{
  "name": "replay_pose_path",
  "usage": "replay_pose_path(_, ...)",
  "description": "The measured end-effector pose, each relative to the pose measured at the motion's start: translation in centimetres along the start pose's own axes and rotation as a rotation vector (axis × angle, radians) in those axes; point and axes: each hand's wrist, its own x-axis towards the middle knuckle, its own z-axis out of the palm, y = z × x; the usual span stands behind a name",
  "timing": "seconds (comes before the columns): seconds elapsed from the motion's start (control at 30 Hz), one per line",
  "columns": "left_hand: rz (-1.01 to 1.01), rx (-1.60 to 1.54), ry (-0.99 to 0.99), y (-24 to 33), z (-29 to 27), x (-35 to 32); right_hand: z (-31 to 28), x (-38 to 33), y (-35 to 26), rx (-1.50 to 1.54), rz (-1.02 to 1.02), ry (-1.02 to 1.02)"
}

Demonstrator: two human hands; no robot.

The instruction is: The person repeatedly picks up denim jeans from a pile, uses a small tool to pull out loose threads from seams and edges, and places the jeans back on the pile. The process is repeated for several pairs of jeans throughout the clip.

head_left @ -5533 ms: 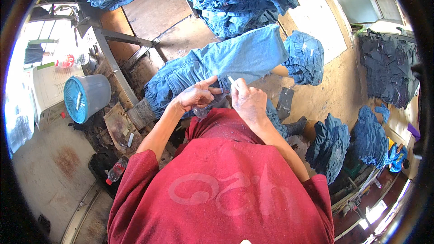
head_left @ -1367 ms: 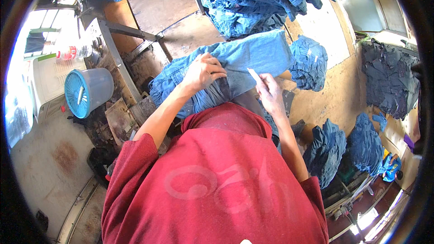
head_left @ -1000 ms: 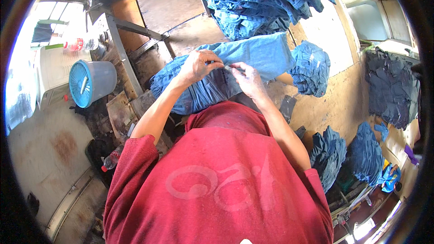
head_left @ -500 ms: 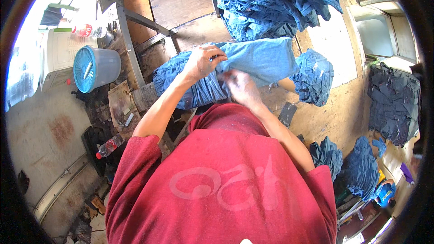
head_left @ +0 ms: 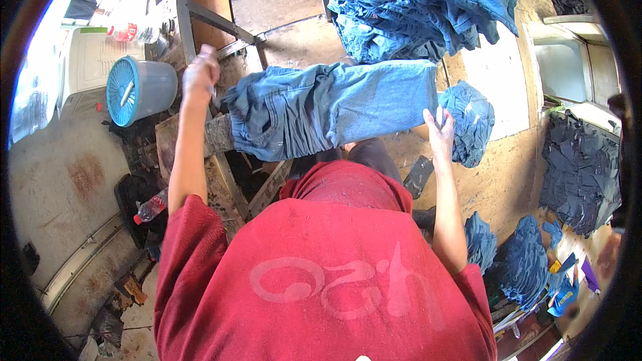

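A pair of blue denim trousers lies across a narrow wooden support in front of me. One leg is spread flat toward the right, and the elastic-looking gathered part bunches at the left. My right hand is closed at the hem on the right end, fingers pinching the cloth edge. Off to the left, my left hand is raised beyond the bunched end, apart from the cloth. Motion smears its fingers, so whether it holds anything is unclear.
A tall pile of blue denim stands just beyond the trousers. A smaller denim bundle sits at the right, with dark cloth farther right. A lidded plastic bucket and a bottle are at the left.
Both hands were together at the middle of the trousers. The left has moved away to the left, and the right has moved to the hem at the right. The cloth now lies more spread.
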Motion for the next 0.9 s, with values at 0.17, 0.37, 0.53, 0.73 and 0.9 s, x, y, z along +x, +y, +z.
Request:
replay_pose_path(0.17,0.147,0.308,0.438,2.1,3.8,-14.5,-2.2,2.8,2.0,-0.193,-0.225,-0.295)
replay_pose_path(0.37,-0.039,0.56,0.415,-7.1,12.6,-24.7,-3.0,7.3,3.9,-0.302,-0.357,-0.19)
replay_pose_path(0.53,0.105,0.608,0.576,-8.4,12.1,-23.3,-2.5,8.0,4.5,-0.087,-0.055,-0.309)
replay_pose_path(0.73,0.026,0.165,0.699,-9.5,15.2,-24.2,-3.3,6.2,4.1,0.294,0.458,-0.626)
replay_pose_path(0.9,-0.349,0.202,0.076,-5.2,12.4,-29.8,-2.0,5.2,4.0,0.045,0.075,-0.497)
